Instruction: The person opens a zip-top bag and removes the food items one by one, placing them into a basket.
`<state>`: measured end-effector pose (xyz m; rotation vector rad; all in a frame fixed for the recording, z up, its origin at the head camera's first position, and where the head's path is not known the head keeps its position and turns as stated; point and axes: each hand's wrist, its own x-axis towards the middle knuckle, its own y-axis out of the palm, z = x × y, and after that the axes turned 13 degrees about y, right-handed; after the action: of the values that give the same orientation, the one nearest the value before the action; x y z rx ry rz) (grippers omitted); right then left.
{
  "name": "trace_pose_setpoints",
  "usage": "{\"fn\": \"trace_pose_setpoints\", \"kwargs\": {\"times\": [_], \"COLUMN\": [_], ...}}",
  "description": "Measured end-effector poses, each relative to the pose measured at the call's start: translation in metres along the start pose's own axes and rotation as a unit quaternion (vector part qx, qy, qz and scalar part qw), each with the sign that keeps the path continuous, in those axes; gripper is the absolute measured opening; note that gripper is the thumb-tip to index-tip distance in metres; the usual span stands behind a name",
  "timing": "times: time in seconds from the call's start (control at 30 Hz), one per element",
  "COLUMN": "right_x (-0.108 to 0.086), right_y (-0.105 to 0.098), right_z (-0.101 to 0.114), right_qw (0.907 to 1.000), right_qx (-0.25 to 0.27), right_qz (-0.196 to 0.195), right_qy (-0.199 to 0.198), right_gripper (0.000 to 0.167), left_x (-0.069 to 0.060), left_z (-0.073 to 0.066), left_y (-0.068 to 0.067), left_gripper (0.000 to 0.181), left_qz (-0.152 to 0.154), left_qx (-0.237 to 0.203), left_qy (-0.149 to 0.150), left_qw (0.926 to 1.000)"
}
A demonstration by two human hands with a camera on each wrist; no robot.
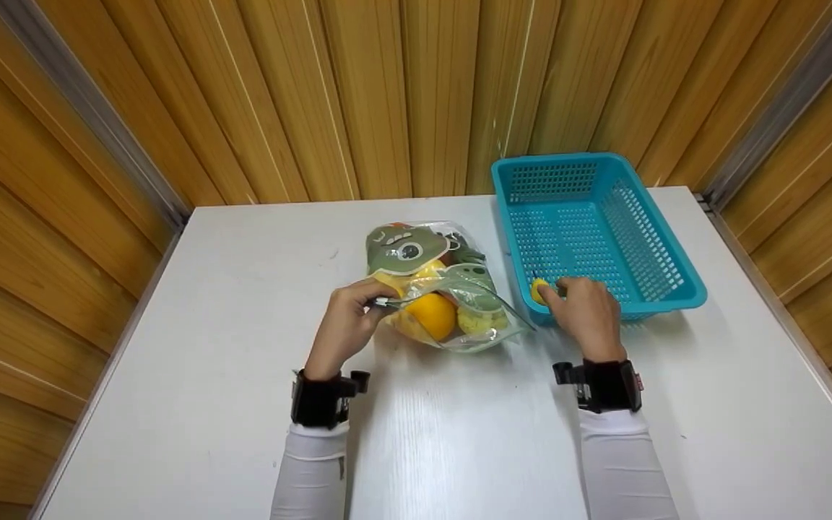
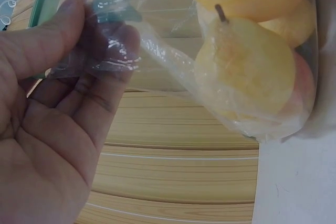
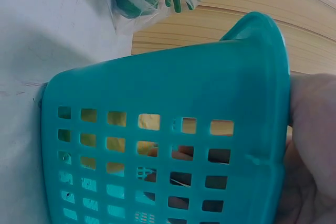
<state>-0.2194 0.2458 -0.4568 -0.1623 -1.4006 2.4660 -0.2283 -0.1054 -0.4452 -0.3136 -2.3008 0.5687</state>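
Observation:
A clear zip bag with green cartoon print [image 1: 470, 278] lies on the table, holding an orange fruit [image 1: 431, 316], a pear [image 2: 247, 66] and other produce. The left hand [image 1: 349, 318] pinches the bag's top edge at its left end, thumb against fingers; in the left wrist view the film lies between them. Over the near left corner of the teal basket [image 1: 690, 292], the right hand [image 1: 588, 314] reaches in, its thumb and fingers at a small yellow item [image 1: 538, 291]. Through the basket's holes in the right wrist view, fingertips touch yellow; the wall hides most of it.
The basket stands right of the bag on the white table [image 1: 243, 289], near the back edge. Wood-patterned walls [image 1: 373, 94] rise behind and at both sides. The basket's raised rim [image 3: 281, 98] stands between the right wrist and the basket's inside.

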Motion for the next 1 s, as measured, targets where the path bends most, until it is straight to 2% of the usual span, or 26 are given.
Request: {"fn": "trace_pose_setpoints", "kwargs": {"times": [0.2, 0.33, 0.4, 0.5, 0.6, 0.77, 0.87, 1.0], "right_x": [0.000, -0.002, -0.005, -0.011, -0.019, -0.037, -0.046, -0.054], "right_y": [0.000, -0.005, -0.008, -0.014, -0.021, -0.029, -0.029, -0.021], "right_z": [0.000, 0.002, 0.005, 0.011, 0.021, 0.036, 0.045, 0.057], "right_qw": [0.9999, 0.9991, 0.9974, 0.9913, 0.9803, 0.9588, 0.9468, 0.9327], "right_qx": [0.006, 0.041, 0.070, 0.117, 0.154, 0.172, 0.174, 0.173], "right_qz": [0.009, 0.010, 0.001, -0.016, -0.034, -0.052, -0.041, -0.004], "right_qy": [-0.002, -0.002, -0.017, -0.059, -0.120, -0.220, -0.268, -0.317], "right_gripper": [0.032, 0.032, 0.033, 0.029, 0.024, 0.021, 0.021, 0.021], "left_x": [0.000, 0.000, 0.000, 0.001, 0.001, 0.001, 0.001, 0.000], "left_z": [0.000, 0.000, -0.001, -0.001, -0.002, -0.002, -0.001, -0.001], "left_y": [0.000, 0.000, 0.000, 0.000, -0.001, 0.000, 0.000, 0.000], "left_gripper": [0.013, 0.014, 0.014, 0.014, 0.014, 0.014, 0.014, 0.014], "left_qz": [0.000, 0.001, 0.001, 0.001, 0.001, 0.000, -0.002, -0.003], "left_qx": [0.000, -0.002, -0.002, -0.002, -0.001, 0.000, -0.005, -0.006], "left_qy": [0.004, 0.002, 0.000, -0.003, -0.003, -0.006, -0.006, -0.004], "left_qw": [1.0000, 1.0000, 1.0000, 1.0000, 1.0000, 1.0000, 1.0000, 1.0000]}}
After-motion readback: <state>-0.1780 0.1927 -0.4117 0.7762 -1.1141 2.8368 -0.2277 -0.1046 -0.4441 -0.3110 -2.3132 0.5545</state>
